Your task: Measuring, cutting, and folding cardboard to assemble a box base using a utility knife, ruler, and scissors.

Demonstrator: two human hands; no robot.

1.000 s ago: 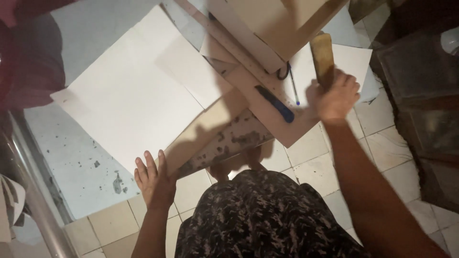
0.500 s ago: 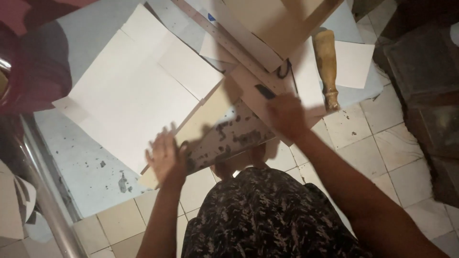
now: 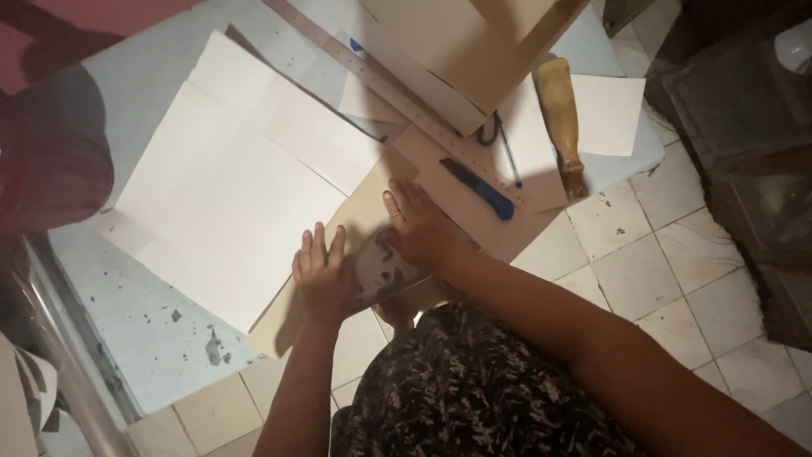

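tan cardboard sheet (image 3: 372,211): lies flat on the floor, partly over white paper sheets (image 3: 228,195). left hand (image 3: 324,275) and right hand (image 3: 420,228): both released, palms pressing it down. blue utility knife (image 3: 479,189) and metal ruler (image 3: 397,97): untouched nearby; no cutting under way.

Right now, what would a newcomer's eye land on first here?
Both hands pressed flat at centre: the left hand and right hand lie on a tan board on the floor. Large white sheets spread to the left. A blue utility knife and wooden-handled tool lie to the right.
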